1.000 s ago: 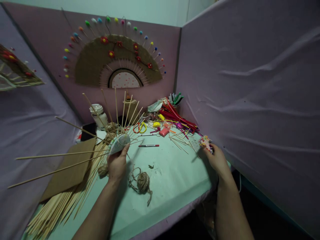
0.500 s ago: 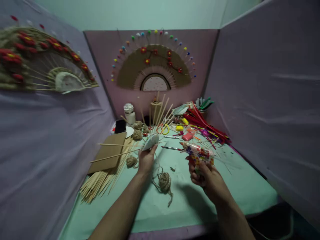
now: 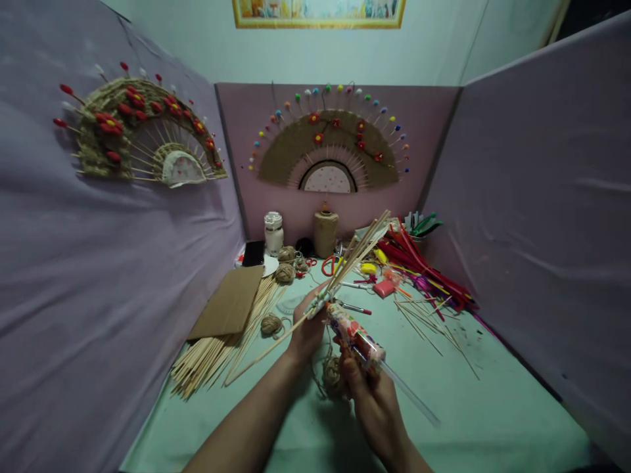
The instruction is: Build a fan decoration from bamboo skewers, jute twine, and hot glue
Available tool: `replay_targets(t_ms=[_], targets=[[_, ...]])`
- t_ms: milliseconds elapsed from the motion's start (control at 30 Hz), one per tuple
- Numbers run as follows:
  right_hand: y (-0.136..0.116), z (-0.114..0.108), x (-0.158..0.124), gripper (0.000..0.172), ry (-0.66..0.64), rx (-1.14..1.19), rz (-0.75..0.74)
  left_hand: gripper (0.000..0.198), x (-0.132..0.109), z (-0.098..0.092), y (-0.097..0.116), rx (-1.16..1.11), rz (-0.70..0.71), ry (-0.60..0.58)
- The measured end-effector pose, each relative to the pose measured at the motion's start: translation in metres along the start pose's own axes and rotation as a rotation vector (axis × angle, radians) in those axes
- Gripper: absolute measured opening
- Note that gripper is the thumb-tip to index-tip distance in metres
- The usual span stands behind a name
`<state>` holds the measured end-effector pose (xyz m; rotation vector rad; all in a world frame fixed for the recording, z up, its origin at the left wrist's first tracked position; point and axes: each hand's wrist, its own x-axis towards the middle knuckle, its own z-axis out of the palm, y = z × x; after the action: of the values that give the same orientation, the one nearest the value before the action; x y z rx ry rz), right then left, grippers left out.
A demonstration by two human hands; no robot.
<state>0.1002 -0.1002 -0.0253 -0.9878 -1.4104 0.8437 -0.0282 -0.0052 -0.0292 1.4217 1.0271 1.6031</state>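
My left hand point(image 3: 306, 335) is closed on the base of a stick fan frame point(image 3: 359, 255), whose thin wooden sticks point up to the right, with one stick reaching down to the left. In my right hand point(image 3: 367, 387) is a glue gun point(image 3: 355, 334) in a patterned wrapping, a clear glue stick point(image 3: 411, 394) jutting from its back. The gun's nozzle is at the fan's base; whether it touches I cannot tell. Behind the gun, a ball of twine point(image 3: 331, 374) lies partly hidden on the table.
To the left, cardboard point(image 3: 229, 302) lies over a bundle of wooden sticks point(image 3: 197, 368). Small twine balls point(image 3: 284, 272), a white jar point(image 3: 273, 233) and a twine spool point(image 3: 326, 233) stand behind. Red pipe cleaners point(image 3: 424, 263) and loose sticks point(image 3: 424, 322) are at right. Finished fans point(image 3: 328, 148) hang on the partitions.
My right hand has brought the glue gun left to the fan's base. My left hand has turned the fan frame, so its sticks now bunch together in view. The camera view has shifted.
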Motion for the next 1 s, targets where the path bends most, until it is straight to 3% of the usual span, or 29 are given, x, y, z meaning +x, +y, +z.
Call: replay_targets(t_ms=[100, 267, 367, 733, 1000], targets=[[-0.003, 0.000, 0.002, 0.044, -0.040, 0.004, 0.039, 0.033, -0.001, 0.003, 0.006, 0.027, -0.014, 0.013], [0.001, 0.000, 0.002, 0.052, 0.012, -0.007, 0.090, 0.027, -0.003, 0.006, 0.022, 0.066, 0.017, 0.029], [0.002, 0.000, 0.001, 0.048, 0.005, -0.008, 0.092, 0.024, -0.003, 0.008, 0.027, 0.069, 0.023, 0.025], [-0.005, 0.003, 0.002, 0.033, 0.074, -0.053, -0.065, 0.030, -0.003, 0.008, 0.025, 0.108, 0.031, 0.050], [-0.010, 0.004, 0.002, 0.025, 0.083, -0.071, -0.086, 0.043, -0.007, 0.006, 0.017, -0.050, -0.050, -0.019]])
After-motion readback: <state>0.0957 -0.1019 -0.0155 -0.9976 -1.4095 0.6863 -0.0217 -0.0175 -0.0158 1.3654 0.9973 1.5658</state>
